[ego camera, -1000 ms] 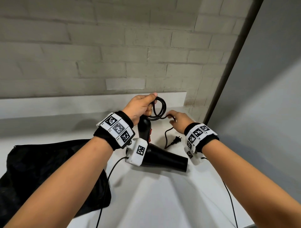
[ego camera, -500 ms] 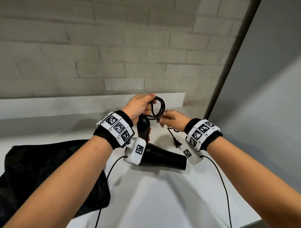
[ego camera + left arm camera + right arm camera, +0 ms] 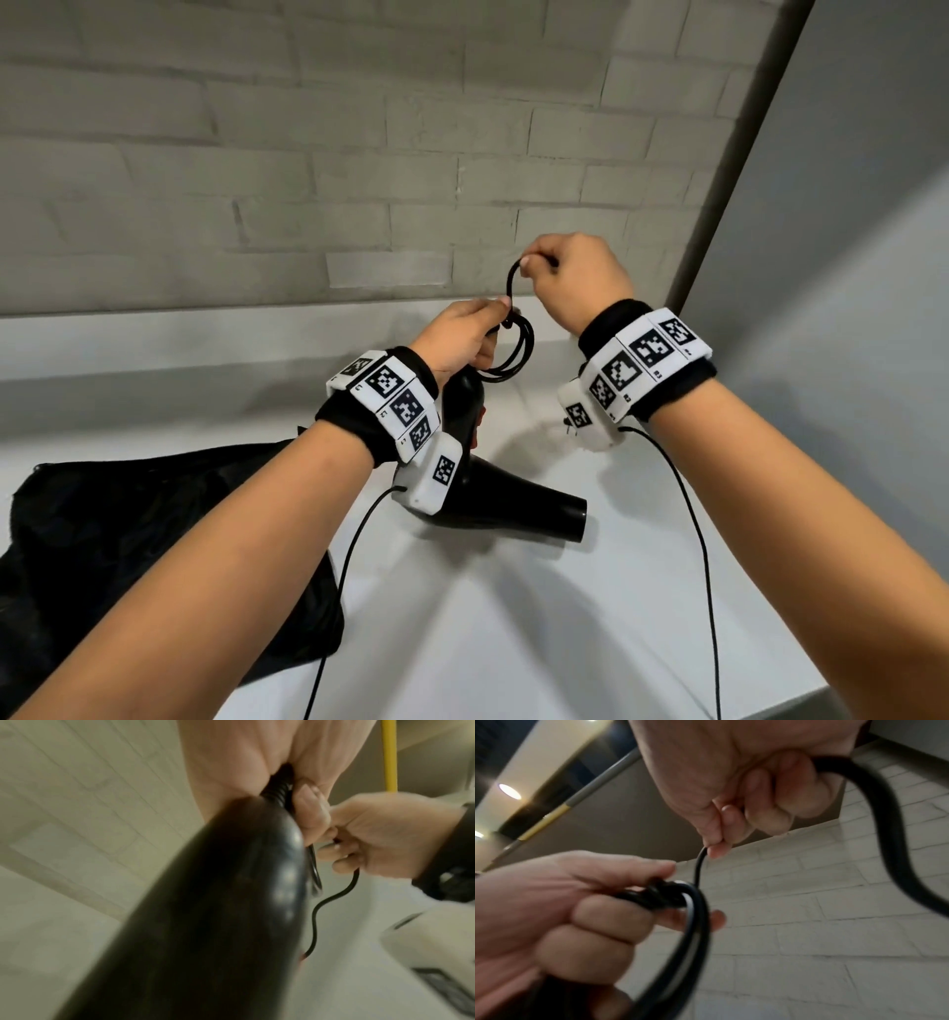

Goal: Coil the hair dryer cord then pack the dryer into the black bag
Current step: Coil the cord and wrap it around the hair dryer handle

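Gripping the coiled loops of the black cord [image 3: 516, 354] against the top of the dryer's handle, the left hand [image 3: 459, 336] has its fingers curled round the bundle, thumb pressed on top; the right hand [image 3: 575, 277], raised just above and to the right of it, pinches a free stretch of the same cord between thumb and forefinger, the strand arcing down from that pinch into the coil. From the right wrist view the remaining cord leaves the back of the closed right fist and runs out of frame, so its plug end cannot be seen; in the left wrist view a thin wavy length hangs below the right hand, its lower end lost behind the blurred handle. The black hair dryer [image 3: 513, 509] stands with its handle up in the left hand, its nozzle pointing right above the white surface [image 3: 565, 642]; whether the barrel touches the surface is hard to tell, since the left wrist's white camera block covers its rear. A red patch on the handle is mostly hidden by that wrist. The black bag [image 3: 128, 529] lies crumpled toward the surface's left edge, cut off by the frame and partly covered by the left forearm; its opening is not clear.
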{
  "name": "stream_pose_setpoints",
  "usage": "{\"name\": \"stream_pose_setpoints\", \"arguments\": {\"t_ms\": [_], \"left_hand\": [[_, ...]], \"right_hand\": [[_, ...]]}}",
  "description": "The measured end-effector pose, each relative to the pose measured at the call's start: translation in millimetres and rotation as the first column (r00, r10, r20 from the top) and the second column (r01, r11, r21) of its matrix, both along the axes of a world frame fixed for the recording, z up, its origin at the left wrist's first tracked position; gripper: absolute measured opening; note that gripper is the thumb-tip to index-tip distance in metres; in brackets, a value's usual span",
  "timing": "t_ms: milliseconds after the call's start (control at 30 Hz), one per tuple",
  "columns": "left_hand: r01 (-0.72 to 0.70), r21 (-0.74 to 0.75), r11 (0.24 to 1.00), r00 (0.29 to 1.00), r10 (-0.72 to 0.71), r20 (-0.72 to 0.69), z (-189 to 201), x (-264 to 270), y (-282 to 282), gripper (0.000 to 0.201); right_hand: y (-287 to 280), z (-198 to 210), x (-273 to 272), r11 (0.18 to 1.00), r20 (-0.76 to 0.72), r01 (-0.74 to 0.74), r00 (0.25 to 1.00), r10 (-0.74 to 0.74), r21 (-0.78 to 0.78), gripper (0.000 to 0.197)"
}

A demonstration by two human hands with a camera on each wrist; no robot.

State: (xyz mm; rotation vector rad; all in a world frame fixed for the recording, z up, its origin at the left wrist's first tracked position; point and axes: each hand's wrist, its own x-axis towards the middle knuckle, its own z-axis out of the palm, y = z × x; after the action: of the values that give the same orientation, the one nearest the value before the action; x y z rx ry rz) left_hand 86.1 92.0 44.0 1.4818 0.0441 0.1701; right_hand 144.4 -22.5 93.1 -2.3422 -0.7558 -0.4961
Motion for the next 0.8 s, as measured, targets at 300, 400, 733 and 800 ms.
{"name": "stream_pose_setpoints", "arguments": {"t_ms": [300, 400, 733, 800], "left_hand": [[-0.164, 0.027, 0.986, 0.986, 0.162, 0.038, -8, 14, 15, 0.040], [-0.147, -0.050, 0.988, 0.988, 0.149, 0.047, -7, 14, 16, 0.039], [-0.139, 0.103, 0.985, 0.990, 0.136, 0.032, -6, 8, 8, 0.040], [-0.142, 0.132, 0.981, 0.990, 0.140, 0.029, -6, 8, 9, 0.039]], "right_hand": [[-8, -41, -30, 0.975, 0.037, -0.222, 0.975, 0.221, 0.031, 0.019], [-14, -66, -32, 0.970, 0.019, -0.242, 0.970, 0.242, -0.014, 0.020], [-8, -82, -34, 0.953, 0.022, -0.237, 0.969, 0.245, -0.186, 0.015], [-7, -83, -35, 0.950, 0.025, -0.235, 0.969, 0.245, -0.203, 0.015]]}}
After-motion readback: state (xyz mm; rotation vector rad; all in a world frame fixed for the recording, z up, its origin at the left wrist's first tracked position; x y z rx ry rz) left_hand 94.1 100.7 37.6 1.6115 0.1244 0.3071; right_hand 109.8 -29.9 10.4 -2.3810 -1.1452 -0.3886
